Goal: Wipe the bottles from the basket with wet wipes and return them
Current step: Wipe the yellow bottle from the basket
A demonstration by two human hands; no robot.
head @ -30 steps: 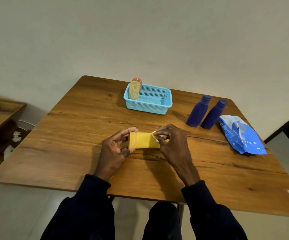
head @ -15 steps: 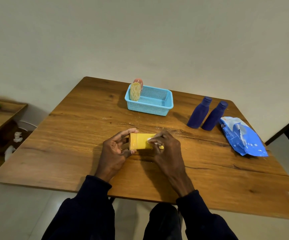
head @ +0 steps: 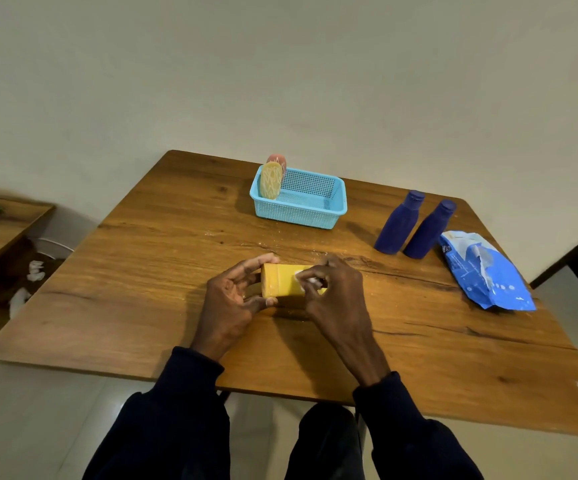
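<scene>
The wiping step: the yellow bottle (head: 280, 281) lies on its side toward the surface's (head: 149, 271) front edge. The left hand (head: 232, 301) grips its cap end and the right hand (head: 337, 301) pinches a wet wipe (head: 305, 278) against it. Next, probably rotate it to reach the unwiped sides.

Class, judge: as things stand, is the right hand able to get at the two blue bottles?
Likely yes: only bare table separates the right hand from the blue bottles, though it pinches a wipe.

A plain cream wall (head: 280, 64) behind a wooden table (head: 142, 289) — pale tiled floor (head: 21, 427), low shelf (head: 0, 230) at left.
</scene>
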